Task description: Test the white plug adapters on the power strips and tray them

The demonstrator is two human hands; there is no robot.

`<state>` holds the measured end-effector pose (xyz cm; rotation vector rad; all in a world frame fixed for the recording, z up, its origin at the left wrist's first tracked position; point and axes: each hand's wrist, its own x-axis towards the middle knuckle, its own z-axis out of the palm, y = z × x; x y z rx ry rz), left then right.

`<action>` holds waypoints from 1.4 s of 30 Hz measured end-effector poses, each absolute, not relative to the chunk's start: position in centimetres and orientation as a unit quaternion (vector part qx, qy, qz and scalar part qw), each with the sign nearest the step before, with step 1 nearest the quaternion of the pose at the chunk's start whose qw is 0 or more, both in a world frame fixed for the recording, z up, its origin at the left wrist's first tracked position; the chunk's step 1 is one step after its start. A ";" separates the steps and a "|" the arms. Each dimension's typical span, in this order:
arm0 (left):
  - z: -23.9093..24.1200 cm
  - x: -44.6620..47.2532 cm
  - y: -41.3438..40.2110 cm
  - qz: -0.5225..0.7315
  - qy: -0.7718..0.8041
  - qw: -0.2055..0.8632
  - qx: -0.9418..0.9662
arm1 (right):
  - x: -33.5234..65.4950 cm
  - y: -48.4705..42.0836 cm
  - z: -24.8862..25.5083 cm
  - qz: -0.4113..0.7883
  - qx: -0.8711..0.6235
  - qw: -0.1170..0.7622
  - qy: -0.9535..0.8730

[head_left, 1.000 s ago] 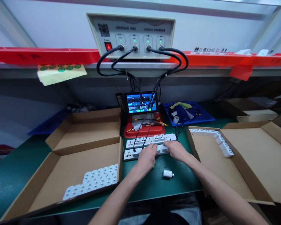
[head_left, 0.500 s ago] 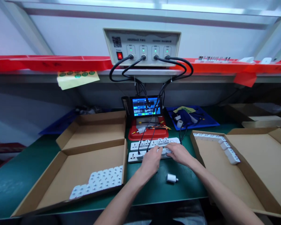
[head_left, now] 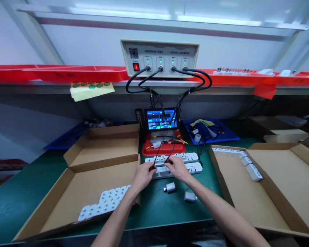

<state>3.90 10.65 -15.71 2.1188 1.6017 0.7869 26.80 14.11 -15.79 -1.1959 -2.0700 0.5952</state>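
While hands [head_left: 143, 177] [head_left: 178, 168] touch them, two white power strips [head_left: 187, 157] lie parallel.

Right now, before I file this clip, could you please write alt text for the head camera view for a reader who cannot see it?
A left hand and right hand meet over two white power strips on a green bench, a thin black cable running down to them. Open cardboard trays holding white plug adapters lie on both sides.

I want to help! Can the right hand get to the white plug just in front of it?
Probably yes. The right hand is over the power strip, close to the white plug lying on the green bench top, and nothing seems to stand between them.
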 end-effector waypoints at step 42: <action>-15.1 14.6 11.5 0.224 0.503 0.120 0.826 | 38.8 14.0 -17.4 0.191 -0.478 0.278 -0.811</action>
